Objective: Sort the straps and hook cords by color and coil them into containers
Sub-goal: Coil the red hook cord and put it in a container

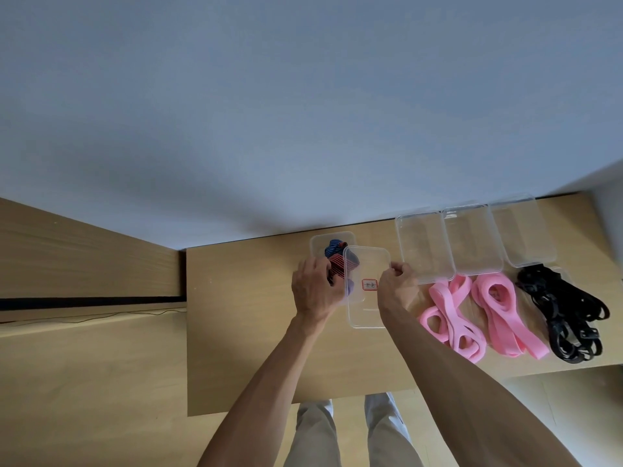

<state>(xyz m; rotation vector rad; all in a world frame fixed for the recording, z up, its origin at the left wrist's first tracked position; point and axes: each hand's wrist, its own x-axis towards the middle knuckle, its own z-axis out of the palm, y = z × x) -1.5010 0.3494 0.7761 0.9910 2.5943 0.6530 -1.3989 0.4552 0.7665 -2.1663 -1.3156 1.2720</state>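
While a clear lid [366,288] with a red-edged label hangs tilted over the container [332,242] of blue and red striped cords [337,261], both hands pinch its edges, left hand [315,291] and right hand [397,284], apparently to close it; pink straps [492,308] and black cords [566,311] lie unsorted to the right.

Soft, even, dim-ish light; faint shadow on wall [303,129] above counter [253,332]; wide-angle bending at edges; slight overall softness.
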